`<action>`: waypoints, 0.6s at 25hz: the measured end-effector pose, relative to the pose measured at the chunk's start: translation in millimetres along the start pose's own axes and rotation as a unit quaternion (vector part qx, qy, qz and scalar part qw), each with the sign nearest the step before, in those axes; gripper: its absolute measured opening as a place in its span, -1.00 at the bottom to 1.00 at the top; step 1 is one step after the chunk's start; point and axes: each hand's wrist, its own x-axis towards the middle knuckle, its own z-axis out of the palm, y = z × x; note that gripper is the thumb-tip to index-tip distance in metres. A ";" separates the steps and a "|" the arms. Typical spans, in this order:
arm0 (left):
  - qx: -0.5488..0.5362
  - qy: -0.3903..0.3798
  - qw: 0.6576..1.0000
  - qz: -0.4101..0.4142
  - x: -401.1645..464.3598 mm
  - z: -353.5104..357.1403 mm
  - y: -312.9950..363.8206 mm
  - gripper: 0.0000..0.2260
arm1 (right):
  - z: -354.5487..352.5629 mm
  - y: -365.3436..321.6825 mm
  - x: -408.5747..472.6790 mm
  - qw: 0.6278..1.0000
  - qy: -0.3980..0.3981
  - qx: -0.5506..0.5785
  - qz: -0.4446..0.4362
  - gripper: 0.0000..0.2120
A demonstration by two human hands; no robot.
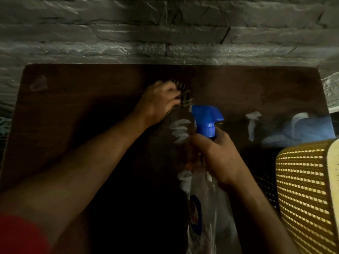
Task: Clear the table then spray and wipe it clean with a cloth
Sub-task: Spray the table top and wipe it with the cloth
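The table (73, 110), dark wood, is lying under both my arms, its far edge against a grey stone-pattern wall (165, 33). My left hand (159, 99) is pressing a blurred checked cloth (185, 94) onto its middle, fingers curled over the fabric. My right hand (216, 156) is gripping the neck of a clear spray bottle (207, 208) with a blue trigger head, held above the near side. A yellow woven chair back (308, 189) is standing at my right
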 end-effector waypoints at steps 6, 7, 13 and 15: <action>0.005 0.058 0.984 -0.168 30.5 -11.8 -29.2 -0.72 | 0.9 13.2 -13.3 1.000 0.026 -0.010 0.001 -0.78; -0.009 0.053 0.989 -0.138 30.6 -5.7 -20.0 -0.73 | 2.1 16.0 -13.3 1.000 0.026 -0.006 0.005 -0.78; -0.046 0.053 0.994 -0.080 12.7 -2.5 -18.1 -0.72 | 12.1 38.8 -18.5 0.995 0.005 -0.053 0.085 -0.67; -0.043 0.057 0.994 -0.080 15.3 -1.9 -13.5 -0.71 | 11.4 41.8 -17.7 0.996 0.010 -0.053 0.077 -0.62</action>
